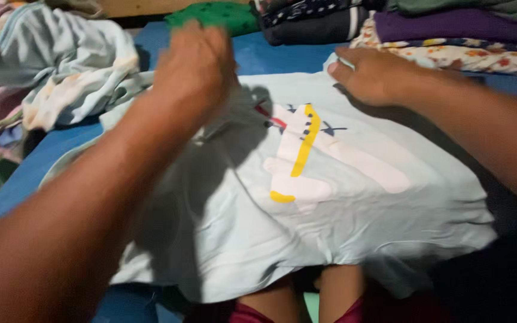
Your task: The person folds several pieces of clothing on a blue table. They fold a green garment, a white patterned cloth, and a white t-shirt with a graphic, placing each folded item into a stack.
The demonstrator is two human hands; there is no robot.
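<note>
On the left a heap of loose clothes (61, 66) lies unfolded on the blue surface (49, 155). In the middle the pale blue shirt (330, 221) is spread flat, print up, not yet folded: the left hand (195, 66) is blurred, so its grip cannot be told, while the right hand (375, 75) pinches the shirt's far edge. At the far right folded clothes (450, 30) sit stacked, so some seems done.

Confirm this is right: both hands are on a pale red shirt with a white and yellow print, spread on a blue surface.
Not quite: the head view shows the shirt is pale blue, not red. The left hand and right hand are on it, and it lies on the blue surface.
</note>
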